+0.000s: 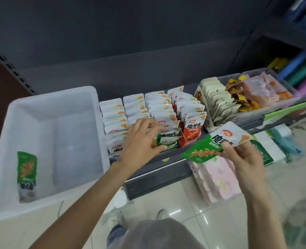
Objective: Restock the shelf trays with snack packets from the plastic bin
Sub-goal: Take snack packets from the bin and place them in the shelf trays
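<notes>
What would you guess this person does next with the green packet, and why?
Probably slide the green packet, pinched in the right hand, into the green-fronted tray. The left hand is at that tray's front packets, seemingly making room.
</notes>
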A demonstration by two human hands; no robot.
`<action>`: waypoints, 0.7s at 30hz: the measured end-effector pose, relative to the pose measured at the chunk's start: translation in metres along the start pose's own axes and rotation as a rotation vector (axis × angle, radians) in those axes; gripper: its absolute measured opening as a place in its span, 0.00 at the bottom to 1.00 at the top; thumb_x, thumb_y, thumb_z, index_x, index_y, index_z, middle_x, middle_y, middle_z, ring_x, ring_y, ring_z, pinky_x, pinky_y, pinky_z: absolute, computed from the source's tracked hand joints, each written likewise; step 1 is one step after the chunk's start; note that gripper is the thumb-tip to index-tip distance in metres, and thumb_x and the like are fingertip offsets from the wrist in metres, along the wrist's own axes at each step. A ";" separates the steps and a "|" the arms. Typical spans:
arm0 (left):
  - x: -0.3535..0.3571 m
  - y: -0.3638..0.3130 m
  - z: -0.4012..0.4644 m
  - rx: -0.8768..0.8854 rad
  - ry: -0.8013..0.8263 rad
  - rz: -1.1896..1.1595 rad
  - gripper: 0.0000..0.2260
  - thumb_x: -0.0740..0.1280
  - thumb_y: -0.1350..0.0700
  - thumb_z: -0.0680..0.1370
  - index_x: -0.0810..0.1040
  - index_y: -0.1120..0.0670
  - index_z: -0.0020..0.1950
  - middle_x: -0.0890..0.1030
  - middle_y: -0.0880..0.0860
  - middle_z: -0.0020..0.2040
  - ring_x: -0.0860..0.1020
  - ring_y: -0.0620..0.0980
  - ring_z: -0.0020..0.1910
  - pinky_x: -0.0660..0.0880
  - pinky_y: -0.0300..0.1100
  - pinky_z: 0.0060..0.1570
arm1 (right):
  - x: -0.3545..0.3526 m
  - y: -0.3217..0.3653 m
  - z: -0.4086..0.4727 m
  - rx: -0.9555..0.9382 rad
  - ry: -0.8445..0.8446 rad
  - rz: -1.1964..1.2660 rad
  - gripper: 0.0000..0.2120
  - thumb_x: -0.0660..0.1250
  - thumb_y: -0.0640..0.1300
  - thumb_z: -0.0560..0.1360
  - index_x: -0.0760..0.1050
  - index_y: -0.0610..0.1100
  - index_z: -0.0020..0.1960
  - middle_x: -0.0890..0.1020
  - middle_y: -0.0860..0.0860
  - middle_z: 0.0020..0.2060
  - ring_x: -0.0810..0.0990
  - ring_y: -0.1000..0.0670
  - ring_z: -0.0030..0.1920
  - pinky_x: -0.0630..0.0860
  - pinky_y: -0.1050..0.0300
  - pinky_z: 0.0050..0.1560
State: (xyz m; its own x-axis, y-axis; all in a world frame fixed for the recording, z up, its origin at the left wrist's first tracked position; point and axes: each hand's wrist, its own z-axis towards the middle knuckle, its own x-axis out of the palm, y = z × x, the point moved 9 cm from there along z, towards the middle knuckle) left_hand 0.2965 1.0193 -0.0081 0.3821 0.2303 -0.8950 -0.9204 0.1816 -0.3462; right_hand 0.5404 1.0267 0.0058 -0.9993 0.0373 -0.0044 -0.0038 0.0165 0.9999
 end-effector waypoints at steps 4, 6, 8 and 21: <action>0.011 -0.012 0.029 0.056 0.006 0.175 0.13 0.76 0.47 0.66 0.80 0.50 0.46 0.76 0.50 0.51 0.73 0.53 0.52 0.69 0.47 0.50 | 0.016 -0.012 0.028 -0.058 0.172 0.025 0.10 0.66 0.38 0.74 0.74 0.44 0.55 0.85 0.54 0.47 0.83 0.54 0.49 0.79 0.61 0.47; 0.008 -0.014 0.039 0.044 -0.002 0.216 0.08 0.75 0.49 0.68 0.82 0.51 0.42 0.77 0.50 0.50 0.72 0.53 0.52 0.67 0.46 0.49 | 0.036 -0.019 0.038 -0.082 0.276 0.008 0.11 0.66 0.39 0.74 0.74 0.43 0.56 0.84 0.53 0.49 0.82 0.53 0.52 0.78 0.60 0.50; 0.010 -0.009 0.046 -0.007 0.027 0.247 0.07 0.72 0.50 0.71 0.82 0.52 0.43 0.76 0.49 0.52 0.70 0.52 0.54 0.64 0.45 0.52 | 0.055 -0.027 0.047 -0.097 0.346 -0.013 0.10 0.66 0.35 0.75 0.75 0.43 0.56 0.84 0.52 0.50 0.82 0.54 0.53 0.77 0.60 0.52; 0.013 0.009 0.053 -0.148 0.057 0.196 0.07 0.67 0.50 0.75 0.82 0.50 0.49 0.77 0.47 0.56 0.70 0.49 0.58 0.63 0.43 0.55 | 0.097 -0.072 0.066 -0.359 0.365 -0.451 0.08 0.68 0.42 0.76 0.78 0.40 0.52 0.82 0.51 0.46 0.79 0.59 0.46 0.70 0.76 0.44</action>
State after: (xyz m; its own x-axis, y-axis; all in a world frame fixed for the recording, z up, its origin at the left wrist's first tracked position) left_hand 0.2979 1.0745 -0.0077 0.1936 0.1921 -0.9621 -0.9802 -0.0038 -0.1980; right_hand 0.4463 1.0954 -0.0677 -0.8453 -0.2357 -0.4796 -0.3726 -0.3834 0.8451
